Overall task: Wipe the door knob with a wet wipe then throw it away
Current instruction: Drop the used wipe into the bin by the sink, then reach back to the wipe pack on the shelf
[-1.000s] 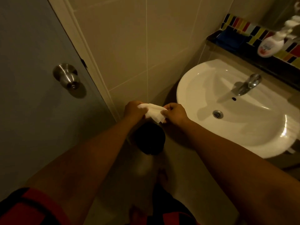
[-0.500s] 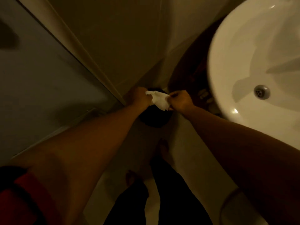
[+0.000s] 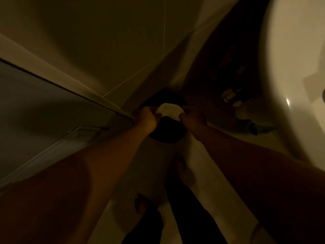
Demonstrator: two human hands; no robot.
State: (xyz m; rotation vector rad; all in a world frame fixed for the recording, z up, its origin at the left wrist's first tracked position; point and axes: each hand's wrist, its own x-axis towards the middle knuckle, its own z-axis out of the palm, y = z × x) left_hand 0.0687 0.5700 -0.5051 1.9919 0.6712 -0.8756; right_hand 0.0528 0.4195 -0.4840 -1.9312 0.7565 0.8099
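White wet wipe (image 3: 169,111), held by both your hands over the dark bin (image 3: 167,131).
Your left hand (image 3: 148,118) pinches its left edge and your right hand (image 3: 192,118) its right edge, low in the tiled corner between the door (image 3: 44,110) and the sink (image 3: 295,71).

We've tipped the view further down vs 1 s ago — door knob, tap and shelf are gone from sight. Both hands, left hand (image 3: 148,118) and right hand (image 3: 192,118), have dropped w/ the wet wipe (image 3: 168,110) — it's now directly over the dark bin (image 3: 167,132).
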